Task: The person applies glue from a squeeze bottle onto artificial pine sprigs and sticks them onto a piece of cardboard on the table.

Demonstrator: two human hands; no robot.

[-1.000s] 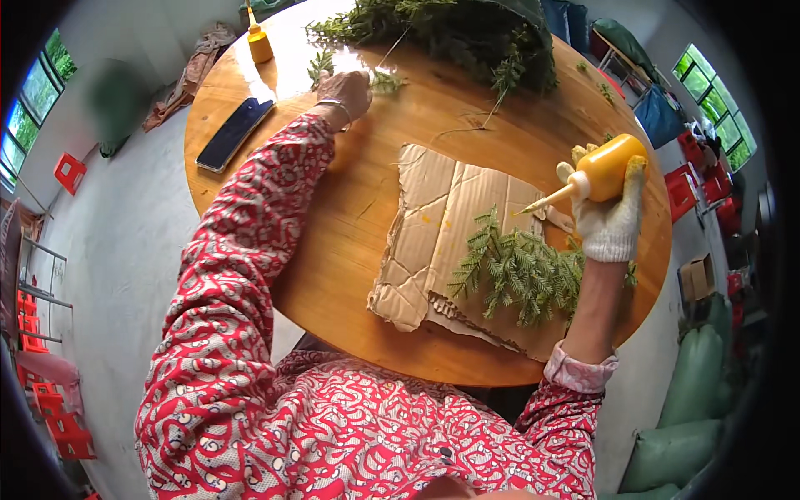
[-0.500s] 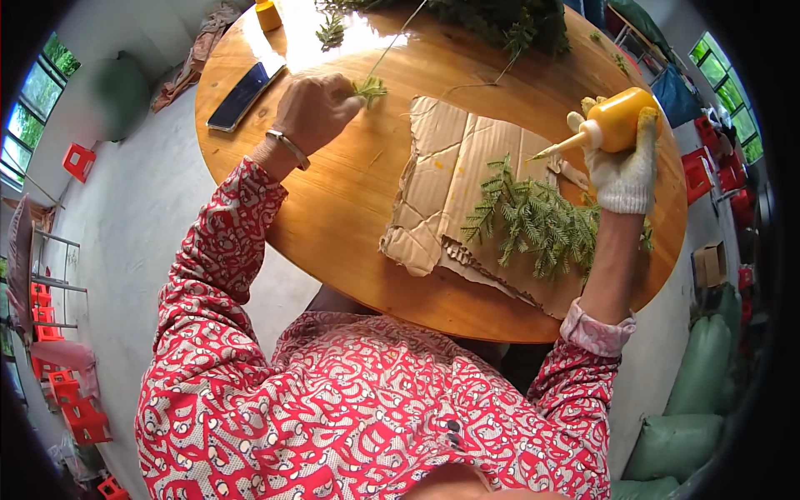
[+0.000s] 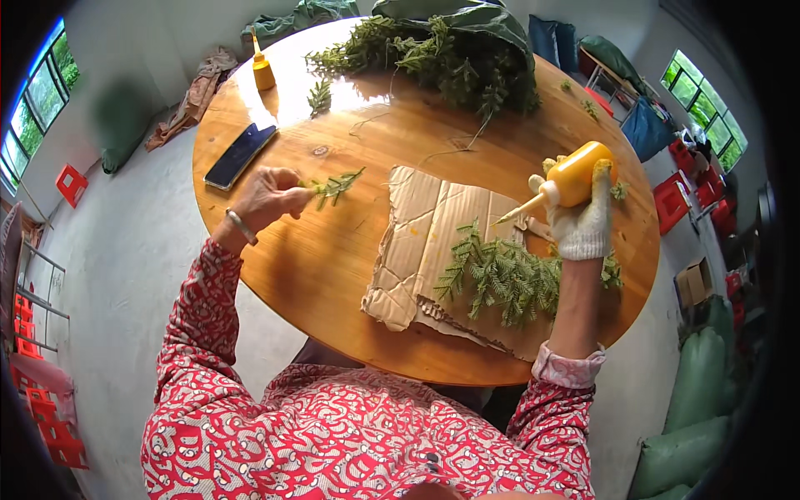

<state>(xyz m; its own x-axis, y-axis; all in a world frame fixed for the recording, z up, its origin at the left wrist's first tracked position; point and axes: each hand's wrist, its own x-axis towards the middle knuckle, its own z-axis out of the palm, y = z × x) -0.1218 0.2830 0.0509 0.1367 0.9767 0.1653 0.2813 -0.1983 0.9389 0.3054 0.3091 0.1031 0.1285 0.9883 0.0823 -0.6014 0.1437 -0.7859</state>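
Note:
My left hand (image 3: 265, 202), bare with a bracelet at the wrist, pinches the stem end of a small green fir-like sprig (image 3: 335, 187) above the table's left side. In a white knit glove with yellowish fingertips, my right hand (image 3: 581, 221) grips a yellow squeeze bottle (image 3: 581, 175). The bottle is tilted, its long pointed nozzle aimed left and down over a torn sheet of corrugated cardboard (image 3: 417, 221). On the cardboard, below the nozzle, lies a pile of green fir-like sprigs (image 3: 504, 279), partly hidden by my right forearm.
A phone (image 3: 240, 157) lies on the round wooden table (image 3: 308, 275) at left. Behind it stands a second yellow bottle (image 3: 262, 72). A dark green sack (image 3: 487, 25) spills greenery (image 3: 450, 71) at the far edge. One loose sprig (image 3: 319, 97) and thin strings lie nearby.
My view has tilted up, showing more of the far table. My left hand has come nearer to me, and its sprig now points right. The right hand still holds the bottle over the cardboard.

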